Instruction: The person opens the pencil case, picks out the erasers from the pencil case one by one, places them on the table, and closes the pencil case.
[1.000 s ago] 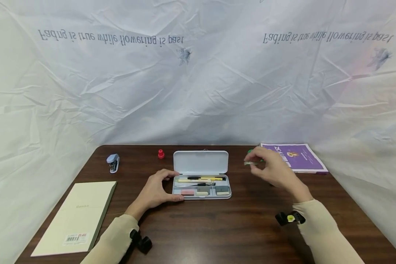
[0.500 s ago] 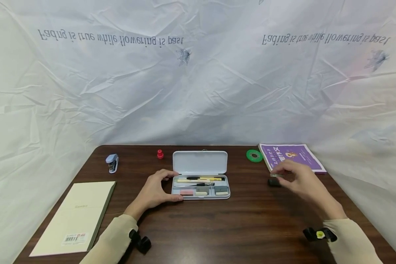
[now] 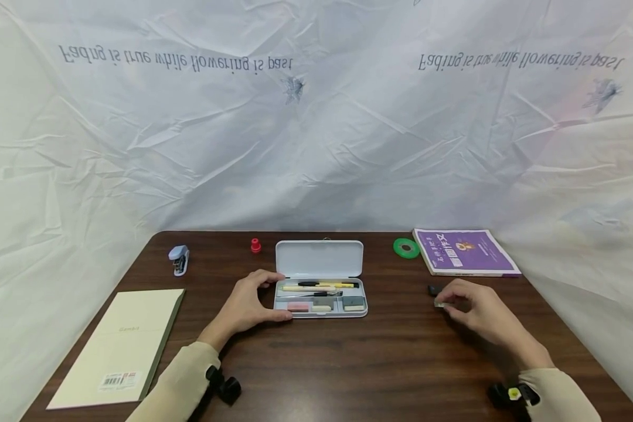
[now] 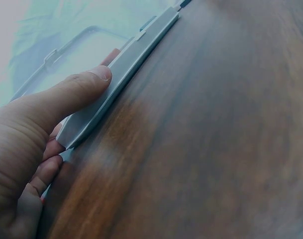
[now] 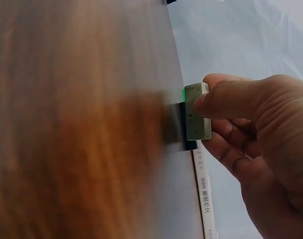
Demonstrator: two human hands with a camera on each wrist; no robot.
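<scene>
An open pale pencil case lies mid-table with its lid raised. My left hand grips its left end, thumb on the front wall and fingers behind. Pens fill the case's back part. A pink eraser and grey-and-white blocks sit in the front compartments. Over the right of the table, my right hand pinches a small, worn, whitish eraser between thumb and fingers. Just beyond it rests a dark block, partly hidden by the hand in the head view.
A purple book and a green tape roll lie at the back right. Toward the back left are a red bottle-cap-like piece and a small stapler. A cream notebook lies at the left edge of the table.
My right hand has carried the eraser to the right, then lower and nearer to me, uncovering the tape roll, the book and part of the dark block. My left hand stays on the pencil case.
</scene>
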